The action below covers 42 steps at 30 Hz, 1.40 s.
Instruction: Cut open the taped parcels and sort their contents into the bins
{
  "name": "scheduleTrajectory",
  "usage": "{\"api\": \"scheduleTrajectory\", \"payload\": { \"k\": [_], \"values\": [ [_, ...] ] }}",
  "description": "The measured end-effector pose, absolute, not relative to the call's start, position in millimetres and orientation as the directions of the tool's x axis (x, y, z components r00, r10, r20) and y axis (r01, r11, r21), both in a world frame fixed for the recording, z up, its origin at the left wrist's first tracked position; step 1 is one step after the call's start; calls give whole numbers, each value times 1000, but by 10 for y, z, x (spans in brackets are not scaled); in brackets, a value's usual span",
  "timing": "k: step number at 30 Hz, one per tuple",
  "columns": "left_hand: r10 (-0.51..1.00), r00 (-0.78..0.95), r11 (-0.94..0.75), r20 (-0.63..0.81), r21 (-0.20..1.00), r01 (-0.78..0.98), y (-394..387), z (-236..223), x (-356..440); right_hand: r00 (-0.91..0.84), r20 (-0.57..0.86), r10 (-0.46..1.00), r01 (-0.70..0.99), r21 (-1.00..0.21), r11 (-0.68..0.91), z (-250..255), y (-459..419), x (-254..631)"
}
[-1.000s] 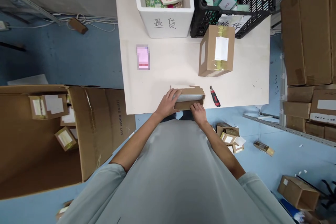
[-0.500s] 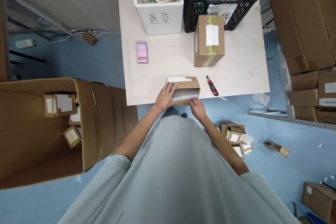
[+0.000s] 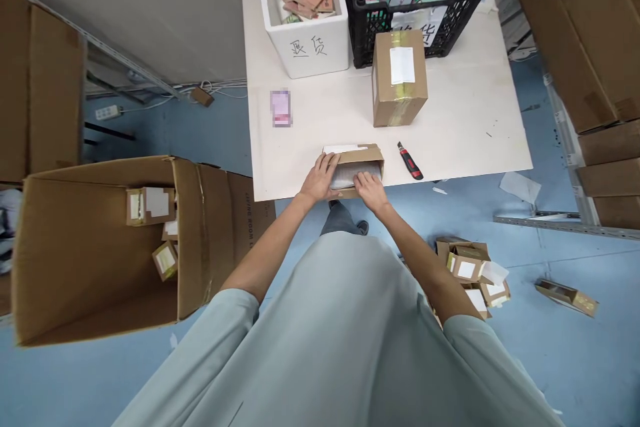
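A small opened cardboard box point(image 3: 367, 154) lies at the near edge of the white table point(image 3: 460, 127). A pale plastic-wrapped packet point(image 3: 346, 177) shows inside it. My left hand point(image 3: 320, 178) grips the box's left end, fingers curled over its edge. My right hand point(image 3: 371, 190) rests on the packet with fingers bent onto it. A red and black utility knife point(image 3: 410, 161) lies just right of the box.
A taped brown parcel point(image 3: 399, 77) stands mid-table. Behind it are a white bin point(image 3: 310, 47) of booklets and a black crate point(image 3: 425, 20) of green boxes. A large open carton point(image 3: 100, 247) stands at the left. Small boxes point(image 3: 473, 273) litter the floor at the right.
My right hand has moved from the box's near edge up onto the packet inside. The left hand stays on the box's left end. The view has shifted slightly.
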<state>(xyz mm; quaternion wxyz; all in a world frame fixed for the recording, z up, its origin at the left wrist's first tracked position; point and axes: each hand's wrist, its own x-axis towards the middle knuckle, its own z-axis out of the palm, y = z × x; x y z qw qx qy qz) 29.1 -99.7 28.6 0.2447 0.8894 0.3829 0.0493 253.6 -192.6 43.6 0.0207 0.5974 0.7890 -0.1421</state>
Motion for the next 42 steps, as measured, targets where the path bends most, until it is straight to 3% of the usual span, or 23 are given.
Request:
{"api": "scheduleTrajectory", "payload": {
  "k": [9,14,18,22,25,28,33,38,42],
  "values": [
    [677,723,-596,-135,475,647,-579,316,278,-256,-245,935,960,-174,217,718,-1638,2519],
    [703,709,-557,-60,573,601,-510,412,191,-169,-183,969,970,-206,130,1109,-1639,2714],
    [811,583,-391,-51,693,605,-552,557,133,-88,19,996,935,-343,89,1408,-1682,2878],
    [895,444,-178,-50,872,456,-576,810,203,57,152,987,790,-611,48,1650,-1678,2970],
    [921,368,29,-129,963,267,-564,1050,310,216,115,970,595,-803,-37,1774,-1593,2968],
    [935,297,175,-194,980,90,-526,1276,379,319,30,947,443,-888,-122,1843,-1486,2925],
    [945,300,168,-134,982,-88,-427,1580,313,396,-23,918,384,-904,-189,1876,-1384,2801],
    [906,419,139,-66,979,-147,-430,1839,176,491,-16,871,341,-916,-210,1825,-1370,2608],
    [819,571,199,-60,963,-184,-503,1938,187,574,-96,813,264,-918,-295,1727,-1362,2478]
  ]
}}
